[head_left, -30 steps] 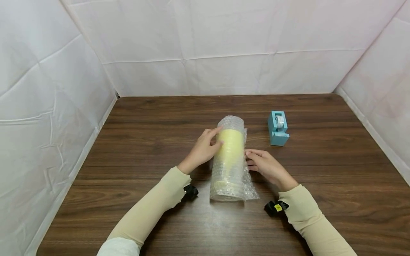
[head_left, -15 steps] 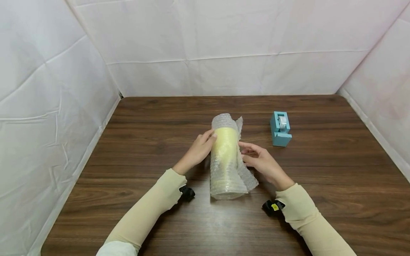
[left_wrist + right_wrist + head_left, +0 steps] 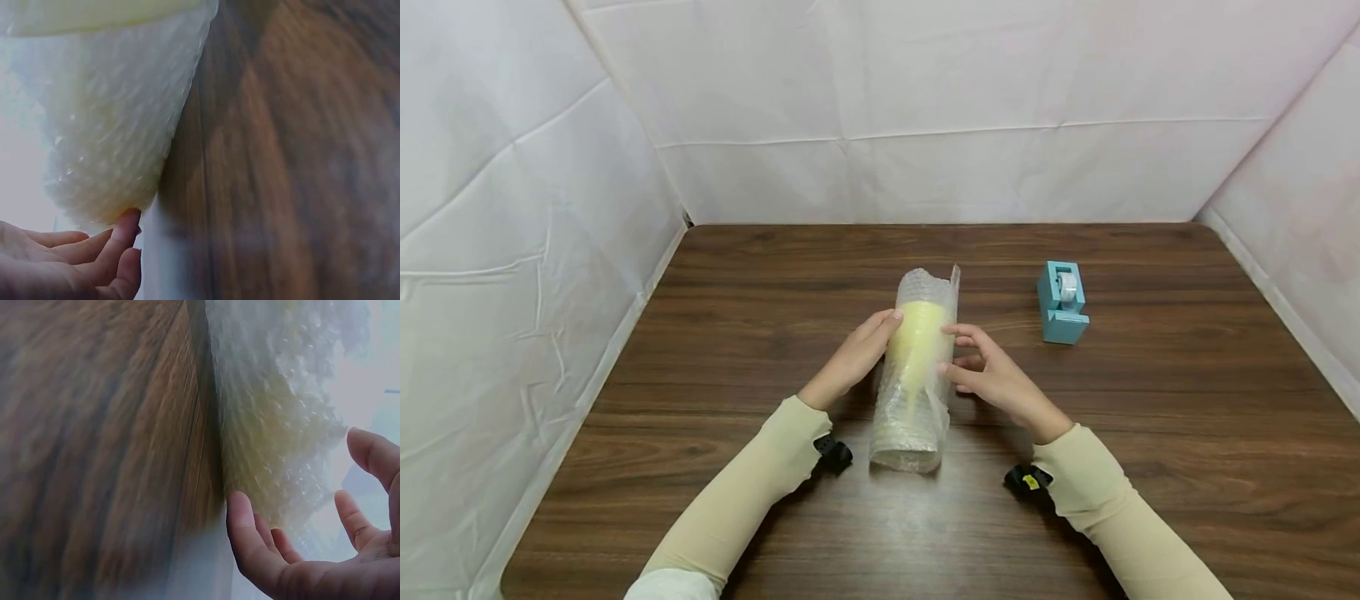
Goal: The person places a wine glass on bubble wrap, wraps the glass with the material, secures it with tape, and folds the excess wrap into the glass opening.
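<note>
A yellow cylinder wrapped in bubble wrap (image 3: 917,350) lies lengthwise on the table, tilted slightly rightward at its far end. A loose edge of the wrap (image 3: 955,277) sticks up at its far right. My left hand (image 3: 859,350) touches the roll's left side with relaxed fingers; in the left wrist view a fingertip (image 3: 128,219) meets the wrap low down. On the opposite side is my right hand (image 3: 996,375), thumb and fingers spread along the wrap. The right wrist view shows those fingers (image 3: 240,515) slightly bent beside the bubbled surface. Neither hand is wrapped around the roll.
A blue tape dispenser (image 3: 1063,304) holding a roll of clear tape stands to the right, beyond my right hand. The dark wood table (image 3: 737,333) is bordered by white cloth walls (image 3: 865,100) at the back and sides.
The roll has turned and shifted left and a little toward me. The loose flap on its right now lies closer against it. My right hand has followed leftward, its fingers moving onto the wrap.
</note>
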Tool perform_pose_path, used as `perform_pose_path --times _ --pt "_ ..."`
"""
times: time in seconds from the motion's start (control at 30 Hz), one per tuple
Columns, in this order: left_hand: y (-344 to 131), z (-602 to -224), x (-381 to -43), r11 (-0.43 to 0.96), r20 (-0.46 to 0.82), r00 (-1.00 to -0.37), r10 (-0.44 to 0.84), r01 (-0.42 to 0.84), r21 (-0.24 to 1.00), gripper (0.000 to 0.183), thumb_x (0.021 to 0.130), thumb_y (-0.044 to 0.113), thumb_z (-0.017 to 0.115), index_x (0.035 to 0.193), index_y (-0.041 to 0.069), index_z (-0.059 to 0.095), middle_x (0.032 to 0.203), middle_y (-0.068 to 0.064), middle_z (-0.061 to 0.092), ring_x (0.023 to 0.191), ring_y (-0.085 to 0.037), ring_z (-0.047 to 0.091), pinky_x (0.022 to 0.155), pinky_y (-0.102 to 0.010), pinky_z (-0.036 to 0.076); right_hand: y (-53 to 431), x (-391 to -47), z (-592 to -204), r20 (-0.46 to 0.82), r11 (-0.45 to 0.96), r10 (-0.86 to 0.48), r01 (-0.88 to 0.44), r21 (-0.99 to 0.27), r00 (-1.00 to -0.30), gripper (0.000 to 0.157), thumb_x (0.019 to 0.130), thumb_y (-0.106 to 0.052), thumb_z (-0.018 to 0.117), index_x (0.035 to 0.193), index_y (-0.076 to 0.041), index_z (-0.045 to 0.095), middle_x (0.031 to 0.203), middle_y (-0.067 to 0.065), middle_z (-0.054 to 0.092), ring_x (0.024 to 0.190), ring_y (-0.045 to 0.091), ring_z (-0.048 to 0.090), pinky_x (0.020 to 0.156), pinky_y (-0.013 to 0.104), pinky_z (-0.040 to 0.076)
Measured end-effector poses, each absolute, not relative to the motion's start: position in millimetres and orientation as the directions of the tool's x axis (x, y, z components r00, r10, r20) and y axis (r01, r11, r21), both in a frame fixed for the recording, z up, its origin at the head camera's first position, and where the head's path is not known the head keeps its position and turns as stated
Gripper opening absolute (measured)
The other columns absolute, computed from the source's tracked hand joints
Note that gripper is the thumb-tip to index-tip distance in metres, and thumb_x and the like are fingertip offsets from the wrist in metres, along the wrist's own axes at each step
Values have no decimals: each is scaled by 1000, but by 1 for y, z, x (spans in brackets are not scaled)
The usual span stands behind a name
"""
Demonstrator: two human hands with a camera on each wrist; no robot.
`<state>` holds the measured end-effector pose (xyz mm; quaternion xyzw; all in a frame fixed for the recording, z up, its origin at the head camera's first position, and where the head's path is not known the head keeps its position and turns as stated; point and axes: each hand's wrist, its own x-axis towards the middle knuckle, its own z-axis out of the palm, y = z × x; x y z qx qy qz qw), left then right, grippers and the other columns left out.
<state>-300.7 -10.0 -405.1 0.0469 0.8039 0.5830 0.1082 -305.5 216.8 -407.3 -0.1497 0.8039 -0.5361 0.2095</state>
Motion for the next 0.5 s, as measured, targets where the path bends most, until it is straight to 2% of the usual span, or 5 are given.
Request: perform_pose_path --times 0.23,0.5 --pt "-18 -406 -298 281 -143 -966 218 -78 956 65 101 54 32 151 14 29 151 -10 36 119 -34 56 101 -46 45 207 -302 -405 -145 471 -451 -97 -877 -881 61 92 -38 64 145 -32 36 149 16 24 126 40 44 89 49 49" --pt "-25 -409 -299 275 -180 -956 233 -113 955 69 98 58 36 150 12 28 149 -11 36 115 -32 58 99 -45 45 197 -300 -403 -131 501 -457 -132 -855 -880 62 92 -36 64 147 -34 36 148 15 21 130 38 38 94 54 44"
